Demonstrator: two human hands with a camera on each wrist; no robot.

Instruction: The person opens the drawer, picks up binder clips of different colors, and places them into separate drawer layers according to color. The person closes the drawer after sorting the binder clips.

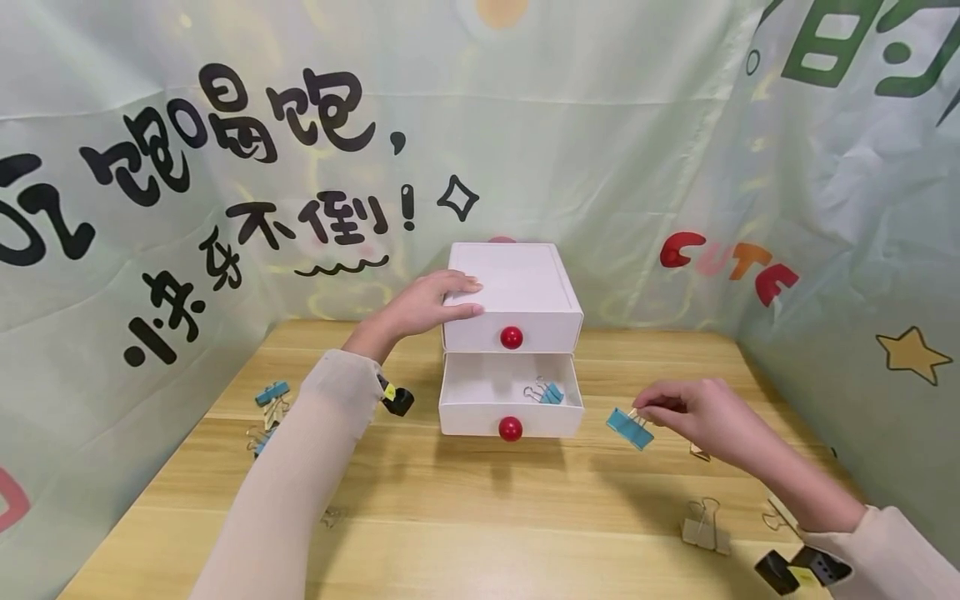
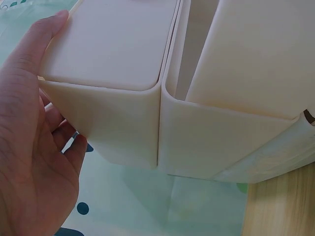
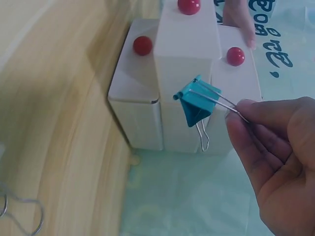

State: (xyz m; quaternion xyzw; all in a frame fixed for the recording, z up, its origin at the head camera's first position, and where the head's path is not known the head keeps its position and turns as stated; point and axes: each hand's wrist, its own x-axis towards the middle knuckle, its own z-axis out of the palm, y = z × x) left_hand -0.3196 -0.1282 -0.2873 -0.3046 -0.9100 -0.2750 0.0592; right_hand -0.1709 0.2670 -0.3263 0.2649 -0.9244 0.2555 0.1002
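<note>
A white drawer box [image 1: 512,279] with red round knobs stands at the back of the table. My left hand [image 1: 435,302] rests on its top left edge, fingers over the top, thumb near the front edge; the left wrist view shows this hand [image 2: 34,132] against the box. The middle drawer [image 1: 476,420] is pulled out, with blue binder clip material [image 1: 552,392] at its right side. To the right of that drawer, my right hand [image 1: 701,417] pinches a blue binder clip [image 1: 630,428] by a wire handle, above the table. The right wrist view shows the clip [image 3: 197,105] hanging from thumb and fingers.
Several blue and gold binder clips [image 1: 272,393] are heaped at the left, partly behind the left sleeve. A large gold binder clip [image 1: 705,533] lies at the front right, with others near the right forearm. A printed cloth [image 1: 600,167] surrounds the wooden table [image 1: 480,517].
</note>
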